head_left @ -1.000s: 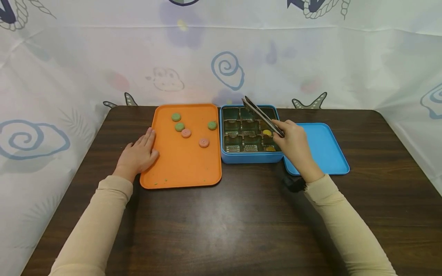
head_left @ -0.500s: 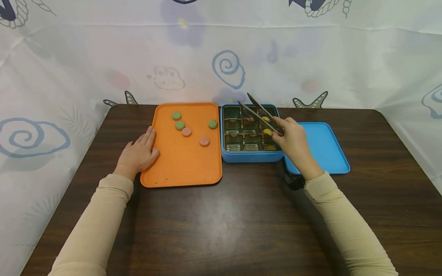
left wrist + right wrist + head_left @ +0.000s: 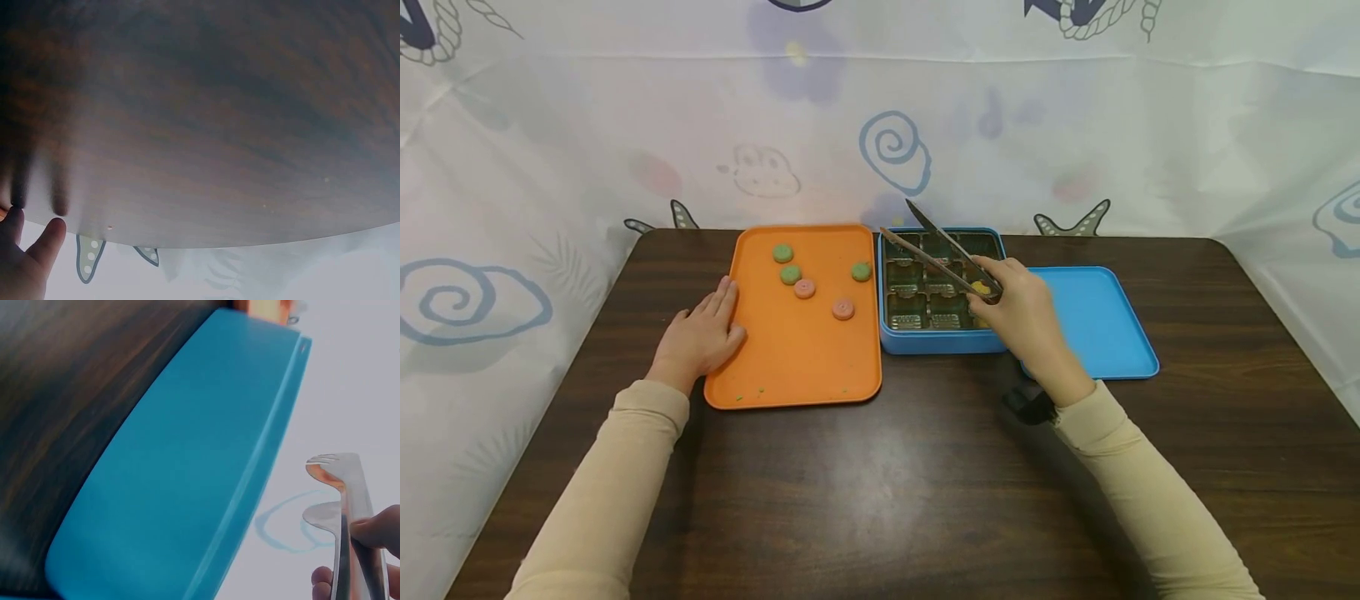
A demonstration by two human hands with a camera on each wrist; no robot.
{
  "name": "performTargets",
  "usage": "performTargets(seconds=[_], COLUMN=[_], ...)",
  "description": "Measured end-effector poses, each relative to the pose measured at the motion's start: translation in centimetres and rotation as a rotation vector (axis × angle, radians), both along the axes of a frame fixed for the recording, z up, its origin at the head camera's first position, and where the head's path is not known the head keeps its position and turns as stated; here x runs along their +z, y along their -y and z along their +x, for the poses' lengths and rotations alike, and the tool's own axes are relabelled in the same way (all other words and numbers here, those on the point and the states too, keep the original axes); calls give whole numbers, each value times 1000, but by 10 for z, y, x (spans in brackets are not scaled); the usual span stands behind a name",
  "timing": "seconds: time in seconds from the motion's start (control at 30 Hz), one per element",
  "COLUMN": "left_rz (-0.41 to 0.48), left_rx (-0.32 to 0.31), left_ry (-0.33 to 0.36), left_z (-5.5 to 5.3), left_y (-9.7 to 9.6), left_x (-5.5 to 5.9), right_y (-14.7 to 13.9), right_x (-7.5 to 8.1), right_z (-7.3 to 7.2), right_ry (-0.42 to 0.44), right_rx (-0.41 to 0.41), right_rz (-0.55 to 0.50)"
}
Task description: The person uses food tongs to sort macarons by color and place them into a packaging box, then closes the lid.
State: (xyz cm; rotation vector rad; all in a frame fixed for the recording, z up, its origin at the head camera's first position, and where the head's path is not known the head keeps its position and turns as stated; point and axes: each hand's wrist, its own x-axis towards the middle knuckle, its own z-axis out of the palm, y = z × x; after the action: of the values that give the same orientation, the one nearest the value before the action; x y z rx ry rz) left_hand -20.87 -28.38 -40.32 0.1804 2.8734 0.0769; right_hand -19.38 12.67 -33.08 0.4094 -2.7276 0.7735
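Observation:
In the head view my left hand (image 3: 700, 337) lies with straight fingers on the left edge of the orange tray (image 3: 797, 358). Green discs (image 3: 782, 252) and pink discs (image 3: 843, 309) are scattered on that tray. My right hand (image 3: 1022, 312) holds metal tongs (image 3: 936, 262), pinched near their joined end. The tongs' arms are spread above the blue compartment box (image 3: 940, 342), tips pointing left, with nothing between them. A yellow disc (image 3: 981, 287) shows in the box's right column, partly hidden. The right wrist view shows the tongs' fork-shaped and spoon-shaped tips (image 3: 331, 469).
A flat blue lid (image 3: 1108, 325) lies right of the box, partly behind my right forearm. The box stands against the tray's right edge. Small green crumbs dot the tray's front. Behind the dark wooden table (image 3: 865, 500) hangs a patterned white cloth (image 3: 1000, 150).
The tongs' arms, nearly together a second ago, have spread apart. My right hand has moved left, carrying the tips toward the orange tray. My left hand stays where it was.

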Motion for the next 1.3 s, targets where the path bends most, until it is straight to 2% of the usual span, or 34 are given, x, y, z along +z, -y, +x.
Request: performTargets(seconds=[0.3, 0.63, 0.93, 1.17, 1.3], left_rz=[-7, -5, -3, -5, -12], left_rx=[2, 7, 4, 2, 0], left_ry=[-5, -1, 1, 4, 6], left_z=[-1, -1, 0, 0, -2], left_y=[0, -1, -2, -1, 0], left_x=[-1, 0, 1, 2, 0], right_y=[20, 39, 55, 63, 68], right_x=[3, 1, -4, -10, -13], right_z=[12, 22, 32, 37, 39], right_ry=[-1, 76, 54, 40, 66], right_rx=[96, 182, 207, 247, 251], right_rz=[22, 26, 166, 179, 188])
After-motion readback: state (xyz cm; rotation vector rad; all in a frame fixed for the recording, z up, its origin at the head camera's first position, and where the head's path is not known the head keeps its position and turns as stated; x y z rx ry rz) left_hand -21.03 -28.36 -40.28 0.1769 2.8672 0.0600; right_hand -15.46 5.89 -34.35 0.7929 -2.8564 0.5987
